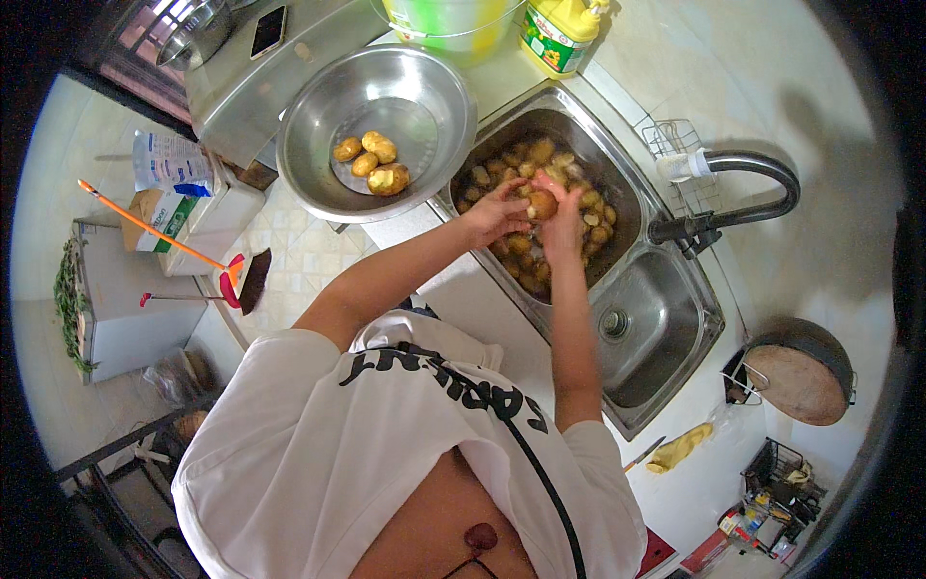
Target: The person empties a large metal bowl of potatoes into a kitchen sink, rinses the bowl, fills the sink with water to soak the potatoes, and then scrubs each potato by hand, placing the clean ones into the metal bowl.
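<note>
Over the larger basin of a steel double sink (pixel 629 155), my left hand (pixel 500 216) grips a brown potato (pixel 542 205). My right hand (pixel 563 226) is against the potato's right side, slightly blurred, with a pink thing (pixel 548 184), perhaps a cloth or scrubber, at its fingers. Many potatoes (pixel 524 250) lie in water in the basin below both hands. To the left, a wide steel bowl (pixel 304 163) holds several potatoes (pixel 388 179), some showing pale patches.
A curved black faucet (pixel 785 181) rises beside the smaller basin (pixel 651 347). Behind stand a bucket (pixel 452 25) and a yellow jug (pixel 557 36). A phone (pixel 268 32) lies at the back left. At right are a knife (pixel 645 454), a yellow cloth (pixel 678 449) and a round board (pixel 796 383).
</note>
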Demonstrator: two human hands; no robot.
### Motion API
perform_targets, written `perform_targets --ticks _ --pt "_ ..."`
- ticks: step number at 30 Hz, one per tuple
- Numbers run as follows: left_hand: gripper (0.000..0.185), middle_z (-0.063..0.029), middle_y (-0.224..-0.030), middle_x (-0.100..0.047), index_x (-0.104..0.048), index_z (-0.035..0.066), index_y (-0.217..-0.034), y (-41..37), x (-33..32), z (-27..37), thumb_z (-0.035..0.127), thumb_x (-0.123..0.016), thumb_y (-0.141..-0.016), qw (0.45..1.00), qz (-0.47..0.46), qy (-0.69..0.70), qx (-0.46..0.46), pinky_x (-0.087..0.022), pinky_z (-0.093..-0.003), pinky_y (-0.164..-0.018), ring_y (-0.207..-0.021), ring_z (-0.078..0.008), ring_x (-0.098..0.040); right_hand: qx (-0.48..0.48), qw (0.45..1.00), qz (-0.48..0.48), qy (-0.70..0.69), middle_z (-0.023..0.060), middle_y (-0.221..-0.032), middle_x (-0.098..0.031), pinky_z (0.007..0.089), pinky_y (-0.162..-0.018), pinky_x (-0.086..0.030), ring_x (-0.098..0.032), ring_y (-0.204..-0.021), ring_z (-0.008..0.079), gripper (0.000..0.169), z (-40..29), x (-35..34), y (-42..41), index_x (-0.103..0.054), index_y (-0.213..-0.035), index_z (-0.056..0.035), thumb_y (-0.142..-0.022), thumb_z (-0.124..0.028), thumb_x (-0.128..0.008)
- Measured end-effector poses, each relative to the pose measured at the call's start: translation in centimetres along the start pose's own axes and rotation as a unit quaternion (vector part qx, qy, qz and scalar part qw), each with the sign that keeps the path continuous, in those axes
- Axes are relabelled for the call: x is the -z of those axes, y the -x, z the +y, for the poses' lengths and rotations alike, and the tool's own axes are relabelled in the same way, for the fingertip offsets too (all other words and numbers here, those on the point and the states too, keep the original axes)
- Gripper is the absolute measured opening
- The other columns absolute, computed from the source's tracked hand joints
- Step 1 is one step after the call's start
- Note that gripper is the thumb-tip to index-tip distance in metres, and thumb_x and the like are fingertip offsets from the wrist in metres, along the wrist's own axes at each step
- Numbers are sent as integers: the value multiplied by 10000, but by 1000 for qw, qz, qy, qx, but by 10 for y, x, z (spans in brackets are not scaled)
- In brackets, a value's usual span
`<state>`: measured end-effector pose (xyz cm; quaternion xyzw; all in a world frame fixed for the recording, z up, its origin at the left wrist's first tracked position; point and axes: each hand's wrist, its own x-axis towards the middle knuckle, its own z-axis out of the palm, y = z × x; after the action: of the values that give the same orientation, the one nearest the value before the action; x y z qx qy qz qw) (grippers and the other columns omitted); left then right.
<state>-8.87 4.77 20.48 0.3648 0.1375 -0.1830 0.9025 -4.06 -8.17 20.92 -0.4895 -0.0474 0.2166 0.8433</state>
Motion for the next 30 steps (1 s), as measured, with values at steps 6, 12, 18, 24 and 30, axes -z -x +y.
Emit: perform_targets --ticks 6,12,18,24,30 --pt "426 -56 -1120 -455 -353 128 -1186 0 12 -1 49 -511 -798 998 -54 25 -10 -444 -233 -627 -954 -207 -531 -69 984 -95 134 100 -1237 -394 344 -957 -252 -354 -1150 229 586 -10 22 0 -422 -1174 -19 -885 -462 -169" --pt "391 -74 -1064 -507 -356 134 -1183 13 17 21 246 -491 -834 996 -67 49 20 -393 -202 -532 -957 -211 -534 -266 549 -252 751 166 -1096 -496 368 -778 -429 -518 -922 306 322 52 107 3 -504 -1093 -112 -779 -184 -485" --pt "375 -142 -1096 -482 -339 113 -1195 19 16 34 211 -451 -852 979 -154 129 -25 -462 -232 -556 -977 -272 -520 -229 408 -224 855 147 -1338 -174 401 -710 -470 -446 -1051 324 547 81 95 24 -316 -1250 -146 -753 -227 -530" --pt "396 -147 -1118 -462 -327 106 -1209 21 13 41 191 -459 -844 973 -155 173 -8 -515 -265 -629 -1023 -336 -484 -237 398 -218 859 160 -1213 -379 404 -682 -479 -536 -943 278 463 93 103 24 -389 -1182 -108 -762 -249 -523" --pt "396 -96 -1099 -481 -358 134 -1185 27 19 34 218 -500 -825 980 -142 133 -28 -459 -338 -796 -1004 -304 -497 -251 514 -18 820 120 -877 -567 365 -623 -496 -583 -765 277 497 90 125 15 -421 -1135 -52 -715 -230 -618"
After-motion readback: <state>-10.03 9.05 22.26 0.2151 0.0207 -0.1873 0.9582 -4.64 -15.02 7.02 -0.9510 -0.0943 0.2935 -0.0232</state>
